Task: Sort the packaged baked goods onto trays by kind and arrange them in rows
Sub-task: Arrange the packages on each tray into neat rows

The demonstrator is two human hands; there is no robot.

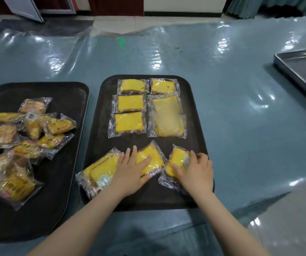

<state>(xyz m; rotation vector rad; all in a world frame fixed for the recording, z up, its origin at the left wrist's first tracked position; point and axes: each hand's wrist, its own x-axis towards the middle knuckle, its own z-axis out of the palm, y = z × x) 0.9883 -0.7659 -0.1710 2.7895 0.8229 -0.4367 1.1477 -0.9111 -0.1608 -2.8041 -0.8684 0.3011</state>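
A black tray point(96, 137) in the middle holds wrapped yellow cake slices. Several lie in two neat columns at its far end point(130, 104). Three more lie askew near the front. My left hand point(131, 170) presses flat with straight fingers on the middle cake pack point(154, 156), beside another loose pack point(100, 169) at its left. My right hand point(196, 169) curls its fingers and thumb round the right cake pack point(176, 159). A second black tray point(70, 93) at the left carries a jumbled heap of mixed bread packs point(26, 141).
A metal tray point(300, 71) sits at the right edge of the table. Shiny blue-green plastic sheeting point(240, 117) covers the tabletop. The floor and a door show beyond the far edge.
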